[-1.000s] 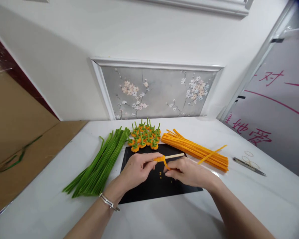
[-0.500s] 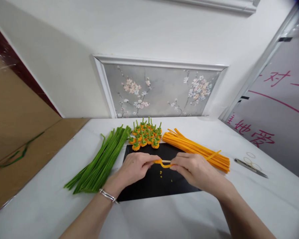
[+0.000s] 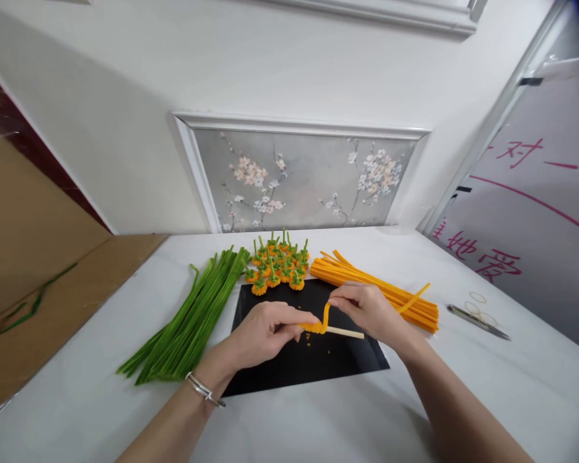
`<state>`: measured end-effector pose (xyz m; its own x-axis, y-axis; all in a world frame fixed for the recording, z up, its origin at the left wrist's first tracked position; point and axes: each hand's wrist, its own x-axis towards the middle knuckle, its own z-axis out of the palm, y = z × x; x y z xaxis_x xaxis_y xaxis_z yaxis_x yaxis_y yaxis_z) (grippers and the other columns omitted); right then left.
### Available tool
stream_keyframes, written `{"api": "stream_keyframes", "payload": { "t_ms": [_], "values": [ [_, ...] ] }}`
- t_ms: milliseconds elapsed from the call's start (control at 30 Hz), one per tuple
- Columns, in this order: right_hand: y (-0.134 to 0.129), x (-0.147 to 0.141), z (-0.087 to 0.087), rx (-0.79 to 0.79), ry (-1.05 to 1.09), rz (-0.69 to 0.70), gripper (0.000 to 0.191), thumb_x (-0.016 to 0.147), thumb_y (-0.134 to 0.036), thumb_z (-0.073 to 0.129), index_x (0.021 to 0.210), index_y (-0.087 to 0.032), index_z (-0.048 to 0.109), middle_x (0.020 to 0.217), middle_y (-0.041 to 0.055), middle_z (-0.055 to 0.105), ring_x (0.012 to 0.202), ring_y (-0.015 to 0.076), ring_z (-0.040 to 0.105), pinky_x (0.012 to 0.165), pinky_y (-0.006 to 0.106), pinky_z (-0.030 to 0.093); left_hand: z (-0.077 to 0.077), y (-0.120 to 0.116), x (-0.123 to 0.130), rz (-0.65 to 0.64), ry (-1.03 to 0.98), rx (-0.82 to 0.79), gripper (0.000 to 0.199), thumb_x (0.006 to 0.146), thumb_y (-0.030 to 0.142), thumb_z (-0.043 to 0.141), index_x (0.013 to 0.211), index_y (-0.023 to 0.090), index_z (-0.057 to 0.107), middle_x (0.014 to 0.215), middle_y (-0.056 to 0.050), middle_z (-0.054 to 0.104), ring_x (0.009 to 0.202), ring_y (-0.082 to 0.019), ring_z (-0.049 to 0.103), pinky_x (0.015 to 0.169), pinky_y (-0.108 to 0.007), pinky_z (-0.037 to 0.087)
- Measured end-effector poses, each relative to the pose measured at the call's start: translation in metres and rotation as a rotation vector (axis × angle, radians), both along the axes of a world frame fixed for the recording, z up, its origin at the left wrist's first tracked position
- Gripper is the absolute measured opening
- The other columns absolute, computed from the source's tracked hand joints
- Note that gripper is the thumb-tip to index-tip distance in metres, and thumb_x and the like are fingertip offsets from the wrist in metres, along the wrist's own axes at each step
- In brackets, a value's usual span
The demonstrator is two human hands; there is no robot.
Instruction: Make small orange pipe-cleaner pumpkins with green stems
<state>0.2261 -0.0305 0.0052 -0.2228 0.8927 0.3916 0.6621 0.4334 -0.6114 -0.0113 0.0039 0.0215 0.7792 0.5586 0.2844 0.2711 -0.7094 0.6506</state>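
Note:
Between thumb and fingers, my left hand (image 3: 266, 330) pinches a thin wooden stick (image 3: 347, 332) where an orange pipe cleaner (image 3: 325, 316) is coiled round it. The bare pale end of the stick points right. My right hand (image 3: 367, 310) is closed on the pipe cleaner's loose length and holds it up, above and apart from the stick. Both hands are over a black mat (image 3: 265, 373), on which a few small orange bits lie.
Green pipe cleaners (image 3: 188, 321) lie in a bundle at left, orange pipe cleaners (image 3: 381, 288) at right. Several small orange pumpkins (image 3: 275, 273) with green stems stand behind the mat. Tweezers (image 3: 477, 321) and thin rings (image 3: 477, 298) lie far right. Cardboard (image 3: 53, 308) borders the left side.
My right hand has let go of the stick's right end and lifted the pipe cleaner upward. More of the stick shows, tilted down to the right. The view has shifted slightly.

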Motion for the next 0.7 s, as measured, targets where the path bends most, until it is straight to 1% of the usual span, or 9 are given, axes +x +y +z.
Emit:
{"api": "stream_keyframes", "payload": {
  "t_ms": [133,233,333,400,500,567,600,667,700],
  "values": [
    [-0.004,-0.009,0.000,-0.033,-0.067,0.090,0.024,0.094,-0.025,0.049,0.079,-0.018,0.066,0.075,0.0023,0.062,0.066,0.0127,0.057,0.059,0.022,0.041,0.000,-0.002,0.002,0.004,-0.070,-0.150,0.032,0.085,0.010,0.050,0.106,0.020,0.072,0.070,-0.001,0.071,0.064,-0.011,0.060,0.062,-0.020,0.046],
    [-0.010,-0.016,0.003,-0.099,-0.117,0.102,0.027,0.094,-0.022,0.045,0.075,-0.018,0.064,0.067,0.0004,0.060,0.058,0.0116,0.054,0.055,0.022,0.037,-0.003,0.001,0.002,0.159,-0.125,-0.166,0.030,0.086,0.015,0.051,0.108,0.019,0.071,0.072,-0.001,0.071,0.066,-0.012,0.062,0.063,-0.020,0.048],
    [-0.016,-0.023,0.005,-0.114,-0.173,0.046,0.019,0.094,-0.020,0.044,0.090,-0.020,0.063,0.059,-0.0027,0.057,0.053,0.0122,0.054,0.052,0.022,0.035,-0.006,0.005,0.000,0.370,-0.144,-0.060,0.032,0.087,0.020,0.051,0.114,0.020,0.068,0.071,0.000,0.070,0.064,-0.012,0.062,0.064,-0.021,0.048],
    [-0.019,-0.027,0.006,-0.075,-0.236,-0.017,0.015,0.094,-0.021,0.046,0.098,-0.020,0.061,0.061,-0.0024,0.058,0.054,0.0139,0.056,0.051,0.023,0.035,-0.007,0.005,0.000,0.462,-0.071,0.041,0.036,0.088,0.021,0.050,0.122,0.022,0.063,0.072,0.001,0.070,0.059,-0.012,0.060,0.060,-0.021,0.046],
    [-0.021,-0.031,0.006,0.018,-0.389,-0.114,0.019,0.094,-0.024,0.046,0.084,-0.019,0.062,0.065,0.0008,0.061,0.056,0.0163,0.058,0.051,0.026,0.037,-0.007,0.003,0.002,0.520,0.127,0.216,0.034,0.089,0.021,0.049,0.120,0.026,0.062,0.079,0.000,0.072,0.067,-0.015,0.063,0.063,-0.024,0.045],
    [-0.021,-0.031,0.006,0.120,-0.428,-0.146,0.022,0.095,-0.023,0.046,0.081,-0.019,0.064,0.077,0.0047,0.064,0.065,0.0185,0.061,0.056,0.028,0.044,-0.006,0.001,0.003,0.507,0.246,0.299,0.027,0.090,0.021,0.048,0.109,0.025,0.066,0.080,-0.001,0.072,0.072,-0.019,0.065,0.069,-0.028,0.045],
    [-0.021,-0.030,0.007,0.185,-0.413,-0.145,0.022,0.094,-0.021,0.047,0.082,-0.020,0.065,0.090,0.0074,0.065,0.076,0.0207,0.063,0.063,0.031,0.048,-0.007,0.000,0.004,0.482,0.285,0.308,0.024,0.090,0.020,0.048,0.105,0.024,0.066,0.078,-0.002,0.071,0.073,-0.020,0.065,0.070,-0.029,0.045],
    [-0.019,-0.026,0.008,0.298,-0.331,-0.113,0.019,0.093,-0.019,0.049,0.086,-0.020,0.067,0.117,0.0113,0.060,0.105,0.0262,0.058,0.082,0.038,0.050,-0.007,-0.001,0.004,0.402,0.312,0.265,0.022,0.089,0.015,0.045,0.099,0.021,0.064,0.076,-0.002,0.069,0.072,-0.019,0.065,0.070,-0.028,0.044],
    [-0.019,-0.024,0.009,0.324,-0.275,-0.081,0.018,0.093,-0.018,0.049,0.088,-0.020,0.067,0.125,0.0115,0.055,0.114,0.0272,0.054,0.088,0.040,0.048,-0.007,-0.001,0.004,0.354,0.300,0.228,0.022,0.089,0.013,0.044,0.098,0.021,0.062,0.077,-0.003,0.068,0.073,-0.019,0.065,0.069,-0.027,0.044]
  ]
}}
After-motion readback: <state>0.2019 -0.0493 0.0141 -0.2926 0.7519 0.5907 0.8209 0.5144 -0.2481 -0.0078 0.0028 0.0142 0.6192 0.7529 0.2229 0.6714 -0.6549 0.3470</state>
